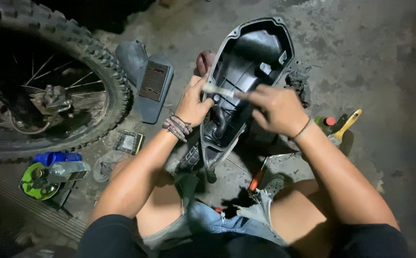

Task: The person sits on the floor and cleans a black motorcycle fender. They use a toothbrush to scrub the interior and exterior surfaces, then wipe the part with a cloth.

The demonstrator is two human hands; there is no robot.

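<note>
This is a rough motorcycle repair spot, a garage or a yard workshop. The floor (370,62) is bare, stained concrete, and the work goes on at ground level. A knobby spoked wheel (50,91) with a brake disc stands at far left. Loose parts lie about: a black plastic housing (251,62) in the middle, a ribbed filter panel (154,83) left of it. A screwdriver (257,179), a paintbrush (344,126) and small bottles (64,167) sit on the floor nearby.

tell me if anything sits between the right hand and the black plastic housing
Nothing visible does. The right hand hovers directly over the open black plastic housing, holding a pale, blurred tool, while the left hand grips the housing's rim.
</note>
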